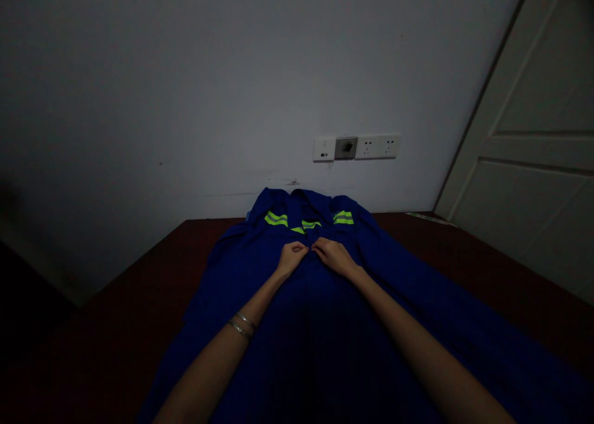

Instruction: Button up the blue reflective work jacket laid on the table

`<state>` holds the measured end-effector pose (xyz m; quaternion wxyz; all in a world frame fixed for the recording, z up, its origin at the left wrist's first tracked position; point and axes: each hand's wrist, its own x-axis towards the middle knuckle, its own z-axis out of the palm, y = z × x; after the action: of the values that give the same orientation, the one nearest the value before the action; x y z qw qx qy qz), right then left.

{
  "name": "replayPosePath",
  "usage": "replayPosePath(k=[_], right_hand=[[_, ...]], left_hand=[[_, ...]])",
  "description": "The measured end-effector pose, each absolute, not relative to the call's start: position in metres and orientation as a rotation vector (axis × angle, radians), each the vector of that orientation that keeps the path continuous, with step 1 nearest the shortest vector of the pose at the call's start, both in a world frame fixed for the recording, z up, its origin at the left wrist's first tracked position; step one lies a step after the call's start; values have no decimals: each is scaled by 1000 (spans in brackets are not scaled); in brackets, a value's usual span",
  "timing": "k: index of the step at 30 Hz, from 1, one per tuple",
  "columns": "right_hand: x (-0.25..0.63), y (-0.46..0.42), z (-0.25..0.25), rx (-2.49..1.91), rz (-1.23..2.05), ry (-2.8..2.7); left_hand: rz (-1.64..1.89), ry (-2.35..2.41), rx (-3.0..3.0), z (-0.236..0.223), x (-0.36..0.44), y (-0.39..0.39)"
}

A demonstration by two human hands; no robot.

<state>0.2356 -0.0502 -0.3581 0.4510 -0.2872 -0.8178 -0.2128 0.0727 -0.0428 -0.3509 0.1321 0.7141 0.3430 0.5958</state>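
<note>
Blue garment (253, 263): lying spread over the surface (167, 257), reaching from beside the wall (208, 102) down towards the wearer and passing beneath both forearms.
Long axis: running from the wall end towards the body, widening on the near side, and trailing a long stretch of cloth out to the right.
Left hand (291, 257): coming in from the lower left, bending thumb and forefinger together, and seemingly pinching cloth close to the middle line of the blue garment.
Right hand (335, 255): coming in from the lower right, curling fingers inward, and seemingly pinching cloth just across from the left hand.
Pinched bit: sitting too small and dark to make out, so leaving its exact nature impossible to tell.
Nearer hand: not favouring either side clearly; both working almost fingertip to fingertip, about equally near the middle line.
Yellow-green bands (277, 218): crossing the far part of the blue garment, lying just beyond the hands, on the wall side.
Bracelets (240, 328): circling the left forearm.
Sockets (378, 146): sitting on the wall, above and beyond the blue garment.
Door (524, 139): standing at the right.
</note>
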Motion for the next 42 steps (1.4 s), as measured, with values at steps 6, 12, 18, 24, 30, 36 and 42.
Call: replayPosePath(k=[6, 12, 18, 24, 30, 36, 42], right_hand=[[236, -54, -358, -735, -568, -2015], [236, -54, -358, -742, -574, -2016], [236, -52, -360, -774, -644, -2029], [236, -50, -361, -775, -691, -2006], [235, -49, -363, -705, -736, -1983], [237, -46, -363, -691, -707, -1935], [236, -42, -362, -682, -626, -1942]], left_hand=[[1738, 1004, 2050, -352, 72, -40], [1771, 1062, 2177, -351, 69, -39], [1768, 1163, 2323, -349, 66, -39], [1769, 1198, 2400, -348, 65, -38], [1776, 1213, 2429, -348, 65, -40], [1978, 1044, 2473, -345, 69, -50], [1715, 1330, 2586, -349, 72, -54]])
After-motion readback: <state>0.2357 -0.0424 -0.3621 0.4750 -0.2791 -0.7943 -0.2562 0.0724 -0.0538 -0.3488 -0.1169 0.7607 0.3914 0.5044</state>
